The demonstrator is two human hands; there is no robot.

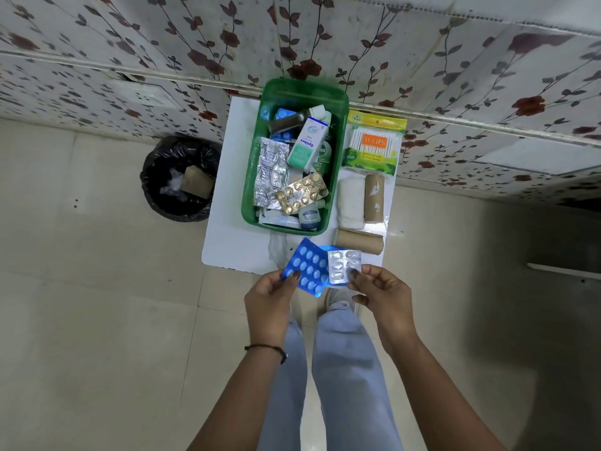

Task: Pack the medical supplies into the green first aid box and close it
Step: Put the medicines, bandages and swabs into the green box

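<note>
Glossy blue blister sheet [308,267], dotted with round white tablets, sits pinched in the left hand [270,304]; the right hand [380,296] has its grip grasping a crinkled silver foil strip [343,265]. Both hover past the white worktop's [234,242] near edge. The open green plastic box [294,157] stands mid-worktop, heaped.

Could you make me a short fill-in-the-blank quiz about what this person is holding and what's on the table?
1. The left hand holds a ____ pill strip.
2. The right hand holds a ____ pill strip.
3. The swab pack lies ____ the green box.
4. The bin has a ____ liner.

Missing words: blue; silver; outside; black
</note>
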